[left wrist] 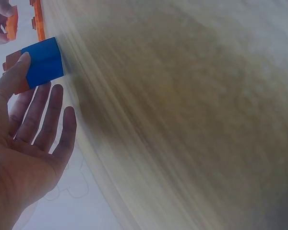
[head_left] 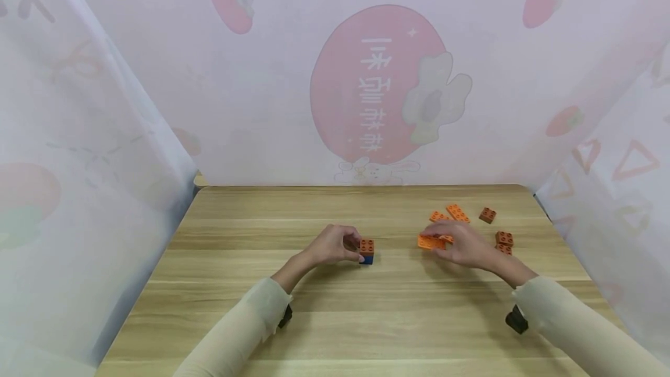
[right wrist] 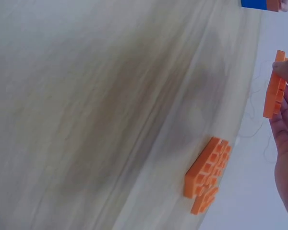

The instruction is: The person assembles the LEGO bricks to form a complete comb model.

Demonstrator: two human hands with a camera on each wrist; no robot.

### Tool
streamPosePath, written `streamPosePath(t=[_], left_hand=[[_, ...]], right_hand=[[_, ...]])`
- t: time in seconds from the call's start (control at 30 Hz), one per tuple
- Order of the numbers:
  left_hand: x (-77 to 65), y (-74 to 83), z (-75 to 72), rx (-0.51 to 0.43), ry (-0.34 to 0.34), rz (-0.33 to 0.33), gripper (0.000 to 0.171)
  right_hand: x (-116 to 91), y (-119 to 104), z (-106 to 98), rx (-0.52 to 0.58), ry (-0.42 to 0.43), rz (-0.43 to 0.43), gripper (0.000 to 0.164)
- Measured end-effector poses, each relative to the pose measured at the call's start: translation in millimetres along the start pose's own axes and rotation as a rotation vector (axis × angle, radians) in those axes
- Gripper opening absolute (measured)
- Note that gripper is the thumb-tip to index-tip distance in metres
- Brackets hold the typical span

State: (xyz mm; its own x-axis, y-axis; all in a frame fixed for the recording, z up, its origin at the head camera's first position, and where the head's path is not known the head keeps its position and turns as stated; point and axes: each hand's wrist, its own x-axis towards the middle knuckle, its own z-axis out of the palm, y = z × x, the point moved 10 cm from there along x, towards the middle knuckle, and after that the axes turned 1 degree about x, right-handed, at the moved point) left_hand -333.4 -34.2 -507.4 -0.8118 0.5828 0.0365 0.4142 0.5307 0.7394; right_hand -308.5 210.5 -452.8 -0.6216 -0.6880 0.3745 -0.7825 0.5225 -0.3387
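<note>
- Head: L hand point(head_left: 335, 244) pinches stack point(head_left: 367, 248), brown atop blue, studs up, approx. mid tabletop point(head_left: 335, 336); R hand point(head_left: 466, 243) pinches orange plate point(head_left: 429, 242) at 3 o'clock from it, a gap between.
- Head: loose plates point(head_left: 458, 213) at 11–12 o'clock of R hand, brown blocks point(head_left: 488, 214) at 1–3 o'clock, so tight there; more room toward 6 & 9 o'clock. Far edge at 12, backdrop point(head_left: 251, 132) just past.
- L wrist: thumb over brown/blue seam, other fingers extended; can't tell if stack touches tabletop. Prob. best: grip low on blue, studs clear.
- R wrist: plate at 3 o'clock, thumb vs. fingers; prob. best held level, by its edges. Stack at 1 o'clock, loose plates 4–5.
</note>
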Motion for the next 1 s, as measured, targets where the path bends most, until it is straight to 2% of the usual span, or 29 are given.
streamPosePath(t=[0.27,0.57,0.8,1.0], left_hand=[[0.7,-0.7,1.1,-0.016,-0.006,-0.011,0.028],[0.8,-2.1,0.7,-0.035,-0.011,-0.010,0.026],[0.3,-2.9,0.0,-0.053,-0.016,-0.019,0.025],[2.4,-3.3,-0.2,-0.041,-0.013,-0.023,0.025]], right_hand=[[11.8,-8.2,3.9,0.070,-0.031,0.022,0.042],[27.5,-27.6,3.7,0.100,0.021,-0.104,0.040],[38.0,-30.6,9.6,0.095,-0.013,-0.037,0.040],[47.0,-37.0,11.9,0.118,0.005,-0.055,0.040]])
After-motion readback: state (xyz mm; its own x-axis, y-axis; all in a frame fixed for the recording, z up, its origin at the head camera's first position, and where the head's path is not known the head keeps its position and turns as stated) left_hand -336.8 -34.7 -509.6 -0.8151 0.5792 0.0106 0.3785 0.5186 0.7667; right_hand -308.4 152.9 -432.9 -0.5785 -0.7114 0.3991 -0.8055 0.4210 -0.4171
